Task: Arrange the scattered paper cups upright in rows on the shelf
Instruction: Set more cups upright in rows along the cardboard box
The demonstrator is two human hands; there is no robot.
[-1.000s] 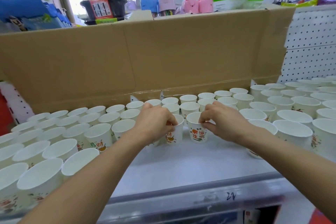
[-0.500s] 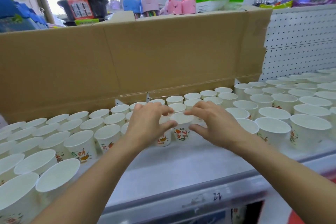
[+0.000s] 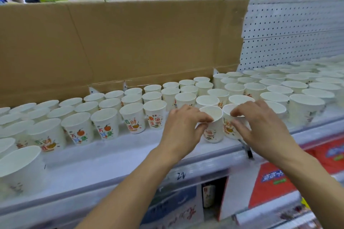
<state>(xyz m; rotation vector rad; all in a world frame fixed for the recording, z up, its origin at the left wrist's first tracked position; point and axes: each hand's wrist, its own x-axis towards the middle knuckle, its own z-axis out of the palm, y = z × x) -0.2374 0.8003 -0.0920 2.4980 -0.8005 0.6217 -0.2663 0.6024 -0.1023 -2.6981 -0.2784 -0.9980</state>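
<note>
**Square the two front cups to the row**

Head view: your left hand (image 3: 183,126) pinches the near rim of the left-hand cup (image 3: 214,132), with thumb and fingertips curled on it. Your right hand (image 3: 260,128) curls its fingers over the rim of the right-hand cup (image 3: 228,128). Both cups look upright on the shelf (image 3: 111,156), touching each other, at the front of the rows of cups (image 3: 133,117) that run back to the cardboard (image 3: 149,42).

Keep each pinch light, since a paper rim will likely buckle if you squeeze it. Slide the cups rather than lift them, and line them up with the printed cups to your left. Your knuckles are close to the cups behind, so keep your wrists low and still. The shelf lip is near, so nudge the cups back, not forward. Let go with one hand at a time.
</note>
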